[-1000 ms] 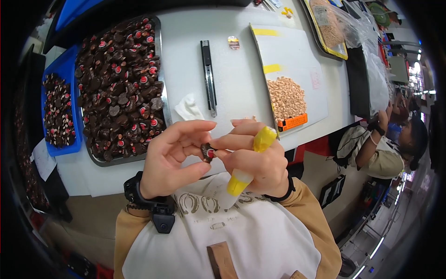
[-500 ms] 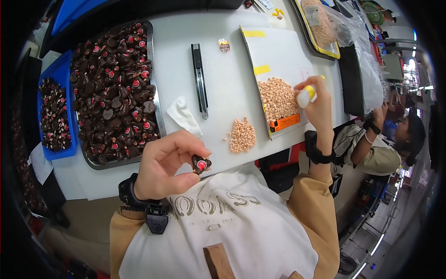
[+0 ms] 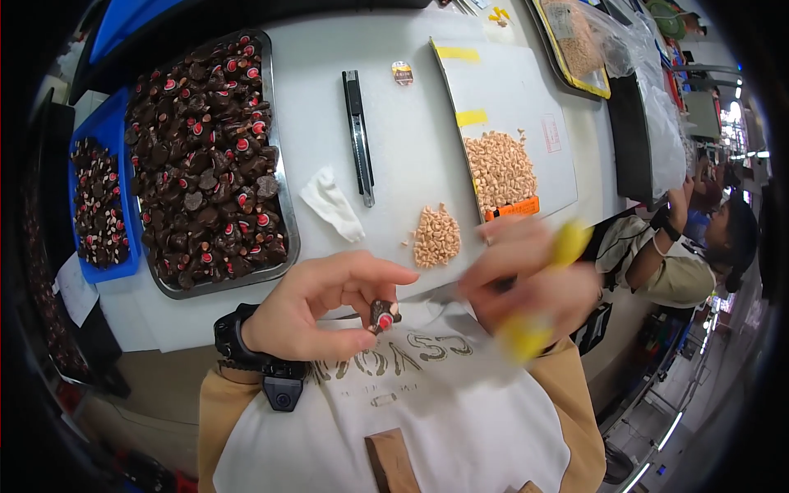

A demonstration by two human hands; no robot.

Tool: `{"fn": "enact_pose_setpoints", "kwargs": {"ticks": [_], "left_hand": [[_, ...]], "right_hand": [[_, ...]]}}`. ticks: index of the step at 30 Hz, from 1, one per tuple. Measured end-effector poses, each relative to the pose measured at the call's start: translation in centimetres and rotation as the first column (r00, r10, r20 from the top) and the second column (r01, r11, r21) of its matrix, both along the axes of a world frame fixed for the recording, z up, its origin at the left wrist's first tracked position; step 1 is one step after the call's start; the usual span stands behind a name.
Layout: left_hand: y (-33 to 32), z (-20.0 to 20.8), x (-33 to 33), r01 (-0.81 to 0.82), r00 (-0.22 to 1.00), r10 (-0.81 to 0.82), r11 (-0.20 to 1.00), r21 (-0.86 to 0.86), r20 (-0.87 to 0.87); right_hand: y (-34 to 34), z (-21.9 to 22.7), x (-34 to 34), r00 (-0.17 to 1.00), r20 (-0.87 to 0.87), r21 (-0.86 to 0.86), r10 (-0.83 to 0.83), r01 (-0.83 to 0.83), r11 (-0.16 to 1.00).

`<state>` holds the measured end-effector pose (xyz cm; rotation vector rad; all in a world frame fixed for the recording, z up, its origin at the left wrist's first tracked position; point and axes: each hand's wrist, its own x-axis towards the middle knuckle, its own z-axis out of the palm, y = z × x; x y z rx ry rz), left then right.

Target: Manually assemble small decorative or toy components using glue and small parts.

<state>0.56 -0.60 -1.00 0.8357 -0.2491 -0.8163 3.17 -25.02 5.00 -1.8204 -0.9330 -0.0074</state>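
My left hand (image 3: 316, 306) pinches a small dark brown molded piece (image 3: 383, 318) between thumb and fingers, in front of my apron. The piece carries a red round spot with white, and a pale bit shows at its edge. Close by on the right, my right hand (image 3: 526, 275) is smeared by motion. In it is a small yellow-and-white bottle (image 3: 570, 243), its yellow showing on both sides of the fingers. Beyond that hand, small beige pieces (image 3: 500, 171) lie on a white board (image 3: 518, 86) with yellow tape. A smaller heap of beige pieces (image 3: 436, 238) sits on the table.
At the left, a metal tray (image 3: 283, 209) is full of brown pieces with red spots, beside a blue tray (image 3: 127, 193) of similar pieces. A box cutter (image 3: 357, 135) and a white cloth (image 3: 330, 204) lie mid-table. A person (image 3: 670, 255) works at the far right.
My right hand has come from the beige pieces on the board toward my left hand, carrying the bottle. The left hand has shifted slightly right and down, still pinching the brown piece.
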Motion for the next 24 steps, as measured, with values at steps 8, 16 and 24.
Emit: {"fn": "enact_pose_setpoints", "kwargs": {"ticks": [8,16,24], "left_hand": [[0.1,-0.1,-0.4,-0.080,0.995,0.070,0.983,-0.166,-0.070],[0.5,0.2,0.1,0.078,0.997,-0.078,0.996,-0.051,-0.007],[0.3,1.1,0.8,0.131,0.989,-0.134,0.990,0.043,0.065]], "right_hand": [[5.7,-2.9,-0.7,0.897,0.298,0.068,-0.326,0.321,0.945],[4.7,-3.2,-1.1,0.945,0.194,-0.020,-0.262,0.271,0.962],[5.0,-3.2,-1.3,0.946,0.082,0.011,-0.312,0.313,0.950]]}}
